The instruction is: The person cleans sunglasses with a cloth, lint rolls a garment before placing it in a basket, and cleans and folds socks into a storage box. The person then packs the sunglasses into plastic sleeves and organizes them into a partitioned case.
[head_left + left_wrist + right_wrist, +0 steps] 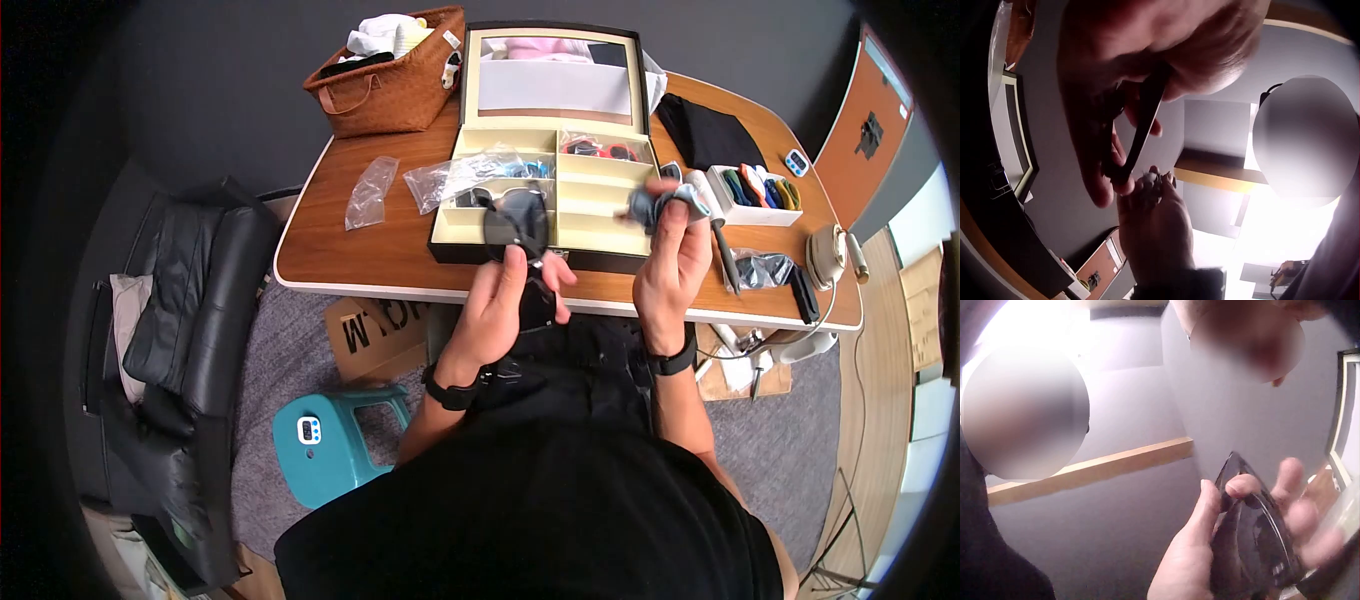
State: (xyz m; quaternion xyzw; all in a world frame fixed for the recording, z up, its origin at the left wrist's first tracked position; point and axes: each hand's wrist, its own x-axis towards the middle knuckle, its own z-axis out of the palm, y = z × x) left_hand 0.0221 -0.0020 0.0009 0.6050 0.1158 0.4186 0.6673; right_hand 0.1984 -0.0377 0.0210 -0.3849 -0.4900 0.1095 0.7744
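Note:
My left hand (490, 312) pinches a pair of dark sunglasses (512, 228) between thumb and fingers, over the front edge of an open glasses case (604, 196) with cream compartments. In the right wrist view, a dark shiny lens of the sunglasses (1257, 534) shows close up beside the left fingers. Apart from them, to the right, my right hand (672, 275) grips a bunched grey-blue cloth (692, 198), slightly blurred. Red-framed sunglasses (600, 149) and blue-framed ones (535, 169) lie in the case.
Clear plastic bags (371, 193) lie left of the case, near a brown basket (385, 98). On the right are a white box (765, 214) of rolled fabrics, a lint roller (722, 235), a bagged dark item (765, 270) and a handheld steamer (826, 255). A teal stool (330, 455) stands below.

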